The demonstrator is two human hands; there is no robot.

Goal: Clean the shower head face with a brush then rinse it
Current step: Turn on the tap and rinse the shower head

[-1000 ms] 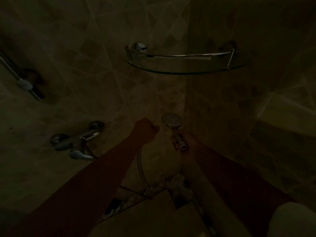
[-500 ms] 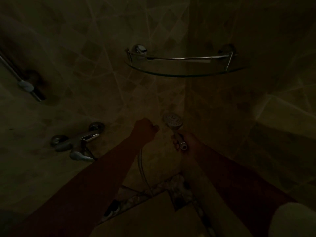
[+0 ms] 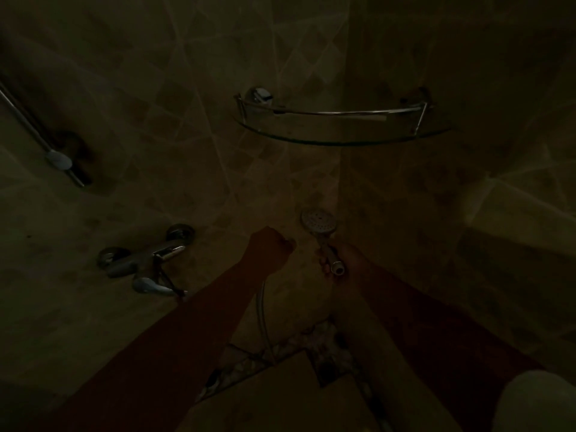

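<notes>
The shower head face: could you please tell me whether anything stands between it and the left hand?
Nothing visible does: the left hand is beside the shower head, which the right hand grips by its handle, with only bare tiled wall behind the gap.

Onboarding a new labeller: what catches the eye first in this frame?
The shower head, its pale round face toward the camera, held by the right hand at centre. The left hand is fisted just beside it; contents too dark to tell. Above, a corner shelf glints; the mixer tap shines at left.

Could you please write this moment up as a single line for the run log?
right hand: grips shower head handle, face up | left hand: fisted beside it, brush not discernible | water: none seen | light: very dim
</notes>
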